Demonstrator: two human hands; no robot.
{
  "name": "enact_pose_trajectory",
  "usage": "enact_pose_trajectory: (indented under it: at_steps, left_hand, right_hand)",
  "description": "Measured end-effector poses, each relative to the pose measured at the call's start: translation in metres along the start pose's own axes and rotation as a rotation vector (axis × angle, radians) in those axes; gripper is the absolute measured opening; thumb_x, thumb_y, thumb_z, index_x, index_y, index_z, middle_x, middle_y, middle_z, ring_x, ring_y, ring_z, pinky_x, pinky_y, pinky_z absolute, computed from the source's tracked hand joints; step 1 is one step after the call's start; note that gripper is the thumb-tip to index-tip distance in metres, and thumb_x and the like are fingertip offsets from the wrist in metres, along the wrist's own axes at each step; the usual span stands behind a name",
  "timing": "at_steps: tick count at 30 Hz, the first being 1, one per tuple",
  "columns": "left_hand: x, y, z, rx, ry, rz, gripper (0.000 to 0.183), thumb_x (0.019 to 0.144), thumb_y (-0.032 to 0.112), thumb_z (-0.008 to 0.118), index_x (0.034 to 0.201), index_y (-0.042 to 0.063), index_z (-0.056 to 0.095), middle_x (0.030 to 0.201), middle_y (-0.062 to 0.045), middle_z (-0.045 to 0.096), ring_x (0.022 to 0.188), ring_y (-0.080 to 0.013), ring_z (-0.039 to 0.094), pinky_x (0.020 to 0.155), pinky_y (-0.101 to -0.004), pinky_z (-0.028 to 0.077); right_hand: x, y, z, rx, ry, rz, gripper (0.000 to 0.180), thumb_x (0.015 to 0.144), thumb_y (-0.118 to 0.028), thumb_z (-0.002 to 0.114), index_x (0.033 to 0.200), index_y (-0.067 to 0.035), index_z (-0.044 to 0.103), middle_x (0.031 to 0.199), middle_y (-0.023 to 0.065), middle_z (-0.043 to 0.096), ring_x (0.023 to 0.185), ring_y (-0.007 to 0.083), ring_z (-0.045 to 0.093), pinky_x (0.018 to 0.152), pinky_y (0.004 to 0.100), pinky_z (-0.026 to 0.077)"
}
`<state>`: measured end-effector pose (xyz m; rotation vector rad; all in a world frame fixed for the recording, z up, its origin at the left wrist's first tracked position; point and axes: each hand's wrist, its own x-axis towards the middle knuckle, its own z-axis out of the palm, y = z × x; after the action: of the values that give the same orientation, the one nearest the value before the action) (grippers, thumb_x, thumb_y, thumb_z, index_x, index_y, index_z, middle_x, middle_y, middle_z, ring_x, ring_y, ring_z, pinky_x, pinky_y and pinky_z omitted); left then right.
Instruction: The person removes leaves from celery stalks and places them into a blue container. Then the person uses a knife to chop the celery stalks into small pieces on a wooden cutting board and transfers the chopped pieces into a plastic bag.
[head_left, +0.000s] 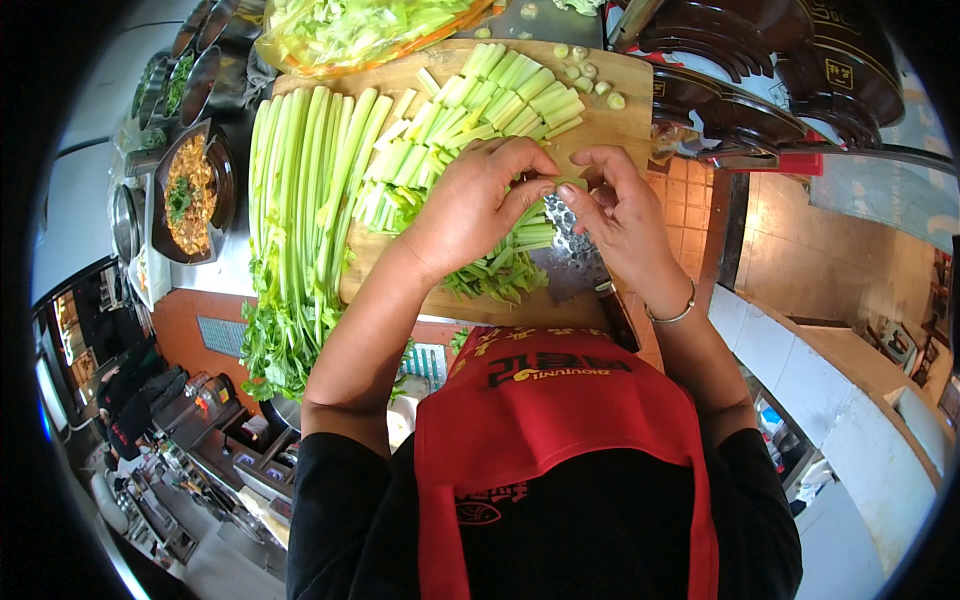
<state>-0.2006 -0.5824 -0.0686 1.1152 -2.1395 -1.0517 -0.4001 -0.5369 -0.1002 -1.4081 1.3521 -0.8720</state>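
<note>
My left hand (499, 184) and my right hand (619, 199) meet over the wooden cutting board (634, 124), pinching a small green piece (571, 182), probably celery, between their fingertips. Beneath the right hand lies a cleaver with a dimpled blade (574, 244), its dark handle (619, 319) pointing towards me. Cut celery sections (502, 90) are heaped across the board, partly hidden by my left hand. Long uncut celery stalks (307, 165) lie along the left side, their leaves (285, 349) hanging over the near edge. Chopped leafy stems (499, 277) rest beside the blade.
A plastic bag of cut pale greens (367, 30) sits behind the board. Several pale round slices (589, 71) lie at its far right corner. Brown bowls (720, 45) are stacked to the right. On the left stand a dish of food (191, 195) and metal containers (202, 82).
</note>
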Motion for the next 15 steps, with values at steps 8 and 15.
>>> enact_pose_trajectory:
  at_steps: [8, 15]
  left_hand:
    - [-0.002, -0.004, 0.002, -0.033, 0.051, -0.041, 0.010, 0.090, 0.011, 0.069, 0.096, 0.004, 0.065, 0.092, -0.013, 0.069, 0.087, -0.0365, 0.066, 0.078, -0.0427, 0.050]
    - [-0.003, -0.039, -0.026, 0.137, 0.172, -0.201, 0.013, 0.095, 0.010, 0.067, 0.104, 0.001, 0.067, 0.097, -0.013, 0.069, 0.092, -0.0284, 0.067, 0.081, -0.0339, 0.052]
  right_hand:
    - [-0.003, 0.013, -0.007, 0.143, 0.015, 0.013, 0.021, 0.103, -0.009, 0.055, 0.124, -0.005, 0.052, 0.097, 0.0055, 0.061, 0.067, 0.0077, 0.060, 0.053, 0.0210, 0.046]
    - [-0.018, 0.039, -0.039, 0.207, 0.049, 0.054, 0.011, 0.099, -0.005, 0.062, 0.109, -0.004, 0.058, 0.081, 0.0015, 0.062, 0.062, 0.0069, 0.058, 0.054, 0.0210, 0.046]
